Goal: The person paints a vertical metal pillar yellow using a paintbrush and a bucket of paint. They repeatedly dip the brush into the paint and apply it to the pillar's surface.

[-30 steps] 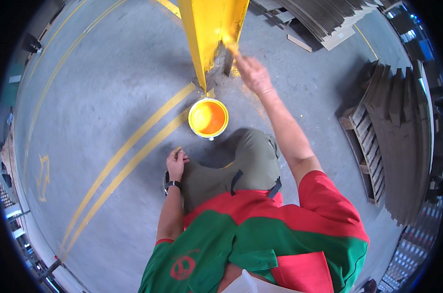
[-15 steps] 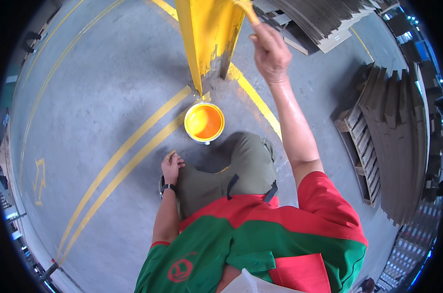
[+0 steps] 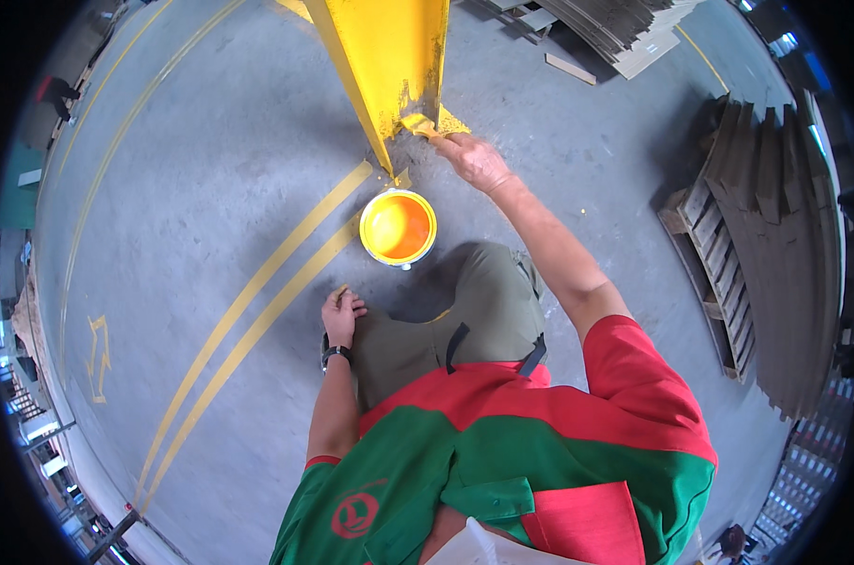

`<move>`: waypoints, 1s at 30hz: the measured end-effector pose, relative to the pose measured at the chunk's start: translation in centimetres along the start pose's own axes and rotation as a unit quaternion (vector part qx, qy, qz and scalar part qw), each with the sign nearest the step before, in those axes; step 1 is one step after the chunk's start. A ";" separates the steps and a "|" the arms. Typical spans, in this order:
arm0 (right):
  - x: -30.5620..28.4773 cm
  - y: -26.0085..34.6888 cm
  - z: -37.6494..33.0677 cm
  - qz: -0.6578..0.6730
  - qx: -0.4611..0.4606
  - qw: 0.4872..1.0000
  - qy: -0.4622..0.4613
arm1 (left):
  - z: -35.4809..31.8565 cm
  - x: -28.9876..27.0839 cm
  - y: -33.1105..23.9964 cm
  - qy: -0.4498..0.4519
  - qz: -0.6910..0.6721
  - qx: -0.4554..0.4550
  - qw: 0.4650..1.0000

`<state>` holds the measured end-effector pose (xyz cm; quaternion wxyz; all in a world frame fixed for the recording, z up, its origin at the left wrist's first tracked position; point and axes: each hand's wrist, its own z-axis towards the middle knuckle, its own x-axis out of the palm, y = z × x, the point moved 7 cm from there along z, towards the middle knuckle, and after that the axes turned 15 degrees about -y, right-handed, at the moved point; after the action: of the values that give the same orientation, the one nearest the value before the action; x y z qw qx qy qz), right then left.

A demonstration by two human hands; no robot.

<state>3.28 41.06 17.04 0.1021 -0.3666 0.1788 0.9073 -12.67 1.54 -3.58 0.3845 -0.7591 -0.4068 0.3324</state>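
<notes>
My right hand (image 3: 474, 160) grips a paintbrush (image 3: 421, 125) coated in yellow. The bristles are at the foot of a yellow steel column (image 3: 389, 66), where dark bare patches show through the paint. Close in front of my knees stands an open round can of yellow paint (image 3: 398, 226). My left hand (image 3: 342, 315), with a dark watch on its wrist, rests by my left knee. Its fingers are closed, and a small yellowish-brown thing pokes out between them, too small to name.
Yellow floor stripes (image 3: 248, 301) curve away to the left. At the right, brown sheets (image 3: 766, 273) are stacked beside a wooden pallet (image 3: 714, 264). Another sheet stack (image 3: 625, 33) lies beyond the column, with a loose strip (image 3: 570, 69) near it. A person (image 3: 59, 91) is far off at the left.
My right hand has brought the paintbrush down from high on the column's right side to its foot. My left hand has stayed by the knee.
</notes>
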 end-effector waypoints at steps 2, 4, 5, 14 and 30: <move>0.6 -0.4 0.6 -0.038 0.035 0.995 0.087 | 0.0 0.0 0.2 0.001 0.005 0.000 1.000; -1.3 0.1 3.3 -0.011 0.006 1.000 0.008 | 0.0 -0.2 0.2 0.003 -0.007 0.001 1.000; -2.4 -0.2 4.8 -0.017 0.017 1.000 -0.018 | 0.1 -0.2 0.3 -0.002 -0.007 -0.007 1.000; -8.9 2.5 5.1 0.019 -0.055 0.969 -0.241 | 0.2 -0.2 0.3 0.001 -0.014 -0.002 1.000; -9.4 5.6 9.8 -0.110 -0.044 0.953 -0.277 | 0.0 -0.4 0.4 0.005 -0.057 -0.013 0.998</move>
<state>2.04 39.39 31.62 0.2308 -0.1222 0.0616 0.9633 -12.72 1.03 -3.85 0.3950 -0.7413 -0.4515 0.3010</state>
